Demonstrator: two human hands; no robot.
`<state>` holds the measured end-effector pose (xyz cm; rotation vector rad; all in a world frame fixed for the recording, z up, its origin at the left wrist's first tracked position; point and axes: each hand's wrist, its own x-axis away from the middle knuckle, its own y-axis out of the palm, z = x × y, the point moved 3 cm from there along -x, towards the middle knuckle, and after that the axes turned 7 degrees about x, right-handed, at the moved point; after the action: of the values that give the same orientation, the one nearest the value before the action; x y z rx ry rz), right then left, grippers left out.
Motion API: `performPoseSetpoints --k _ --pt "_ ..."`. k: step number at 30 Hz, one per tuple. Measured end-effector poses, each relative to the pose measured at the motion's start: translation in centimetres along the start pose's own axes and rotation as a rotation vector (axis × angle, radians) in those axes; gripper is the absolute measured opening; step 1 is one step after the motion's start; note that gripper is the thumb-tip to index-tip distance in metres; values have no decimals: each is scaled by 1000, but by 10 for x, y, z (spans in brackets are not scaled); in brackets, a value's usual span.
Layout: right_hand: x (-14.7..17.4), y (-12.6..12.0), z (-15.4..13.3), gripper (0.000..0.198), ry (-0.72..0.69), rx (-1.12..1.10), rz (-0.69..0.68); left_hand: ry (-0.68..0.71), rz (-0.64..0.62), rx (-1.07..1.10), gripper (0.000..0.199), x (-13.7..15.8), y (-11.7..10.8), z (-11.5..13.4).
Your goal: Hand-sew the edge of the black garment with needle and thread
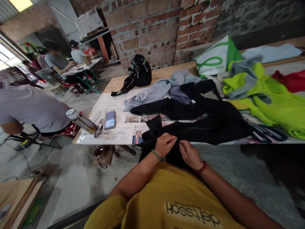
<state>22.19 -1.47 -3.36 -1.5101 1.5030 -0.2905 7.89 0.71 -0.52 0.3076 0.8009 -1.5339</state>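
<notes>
Black garment (205, 127): lower centre of frame, draped off table edge (95, 141). Soft, light, limp; best gripped along its hem. Left hand (165, 144) and right hand (189, 154) both pinch that hem, fingers closed.

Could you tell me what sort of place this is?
Probably a small garment workshop: bare brick wall, clothes piled on a newspaper-covered table, scissors nearby, and both hands, left and right, pinching a black garment.
</notes>
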Motion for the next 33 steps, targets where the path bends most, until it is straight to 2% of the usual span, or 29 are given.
performPoseSetpoints --k 11,17,23,26,30,31,33 --pt "-6 4 -2 16 65 -25 7 17 -28 -3 13 2 3 -6" --pt "-14 2 -4 16 161 -29 22 43 -91 -20 15 4 5 -5" --pt "-9 -2 -5 18 270 -186 -6 -35 -23 -14 13 1 2 -8" --pt "-2 -19 -3 19 227 -113 75 -29 -12 -7 13 0 2 -8" --pt "-12 -62 -3 15 77 121 414 -8 -22 4 13 1 3 -8" --pt "-19 -69 -4 16 40 175 438 -8 -22 5 13 1 4 -8" --pt "-35 -72 -7 18 -32 259 331 -8 -15 5 13 2 4 -8"
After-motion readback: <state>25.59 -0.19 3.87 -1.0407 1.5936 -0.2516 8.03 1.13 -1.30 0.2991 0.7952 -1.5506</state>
